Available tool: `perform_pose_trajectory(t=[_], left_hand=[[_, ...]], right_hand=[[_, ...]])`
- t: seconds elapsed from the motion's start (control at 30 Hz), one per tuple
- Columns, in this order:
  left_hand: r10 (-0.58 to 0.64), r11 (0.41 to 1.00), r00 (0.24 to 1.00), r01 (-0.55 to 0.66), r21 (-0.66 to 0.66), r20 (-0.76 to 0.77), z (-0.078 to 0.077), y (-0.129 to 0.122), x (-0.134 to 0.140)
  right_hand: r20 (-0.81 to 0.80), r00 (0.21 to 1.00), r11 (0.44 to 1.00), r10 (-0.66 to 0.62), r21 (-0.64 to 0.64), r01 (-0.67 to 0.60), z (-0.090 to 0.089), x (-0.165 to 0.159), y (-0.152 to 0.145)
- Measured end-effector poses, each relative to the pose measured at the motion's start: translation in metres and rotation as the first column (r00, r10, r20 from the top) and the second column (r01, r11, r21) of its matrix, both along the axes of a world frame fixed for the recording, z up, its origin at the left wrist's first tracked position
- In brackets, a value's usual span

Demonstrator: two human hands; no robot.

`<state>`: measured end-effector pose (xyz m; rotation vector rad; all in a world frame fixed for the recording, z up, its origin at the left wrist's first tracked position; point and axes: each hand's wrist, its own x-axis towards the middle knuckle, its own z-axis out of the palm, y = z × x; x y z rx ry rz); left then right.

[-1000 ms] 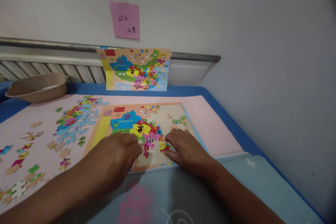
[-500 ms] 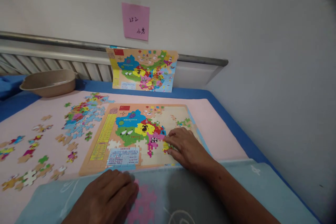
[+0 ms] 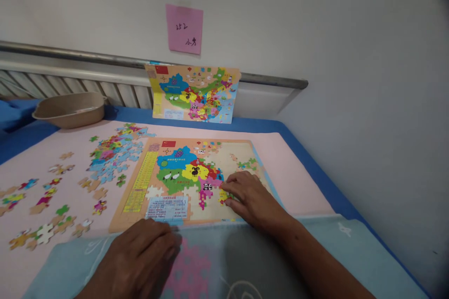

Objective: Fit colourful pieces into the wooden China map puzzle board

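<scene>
A partly filled map jigsaw puzzle point(image 3: 171, 171) lies in its tray point(image 3: 121, 212) on the pink surface. My right hand point(image 3: 247, 196) rests over the tray's bare middle, thumb and fingertips closed around a yellow puzzle piece point(image 3: 222, 196) beside the pink panda section. The hand partly covers that piece and the tray beneath. My left hand point(image 3: 143, 252) lies at the tray's near edge over the light-blue cloth, its fingers bent and pressed together. Whatever is under those fingers is hidden.
Loose puzzle pieces point(image 3: 114, 154) lie in clusters left of the tray, with more pieces point(image 3: 45, 232) at the near left. A printed map sheet point(image 3: 192, 96) leans on the metal rail point(image 3: 273, 79). At the back left stands a brown basin point(image 3: 70, 112). A pink note point(image 3: 184, 29) hangs on the wall.
The whole view has shifted slightly, so objects appear a little further right. My left hand has moved slightly up and left in the picture. My right hand stays at the yellow piece.
</scene>
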<state>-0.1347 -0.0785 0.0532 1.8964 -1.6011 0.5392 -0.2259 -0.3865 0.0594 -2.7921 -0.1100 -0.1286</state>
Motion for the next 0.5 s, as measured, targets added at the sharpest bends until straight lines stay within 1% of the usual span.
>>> perform_pose_trajectory(t=[0.17, 0.3, 0.37, 0.43, 0.5], left_hand=[[0.008, 1.000, 0.999, -0.007, 0.019, -0.045, -0.001, 0.001, 0.001], [-0.013, 1.000, 0.997, 0.015, 0.018, -0.079, -0.002, 0.002, 0.003], [-0.012, 0.999, 0.996, 0.015, 0.029, -0.090, -0.003, 0.003, 0.003], [0.008, 0.999, 0.992, -0.002, 0.054, -0.123, -0.004, 0.005, 0.001], [0.040, 0.996, 0.984, -0.025, 0.084, -0.176, -0.003, 0.007, -0.002]], right_hand=[[0.009, 1.000, 0.999, 0.011, 0.047, -0.011, 0.002, -0.002, 0.001], [0.007, 1.000, 1.000, -0.014, 0.028, 0.013, 0.001, 0.001, 0.001], [0.023, 1.000, 1.000, -0.001, 0.017, 0.000, -0.001, 0.002, 0.000], [0.069, 0.997, 0.999, 0.035, 0.007, -0.035, -0.006, 0.000, -0.003], [0.163, 0.984, 0.998, 0.068, -0.011, -0.067, -0.016, -0.001, -0.010]])
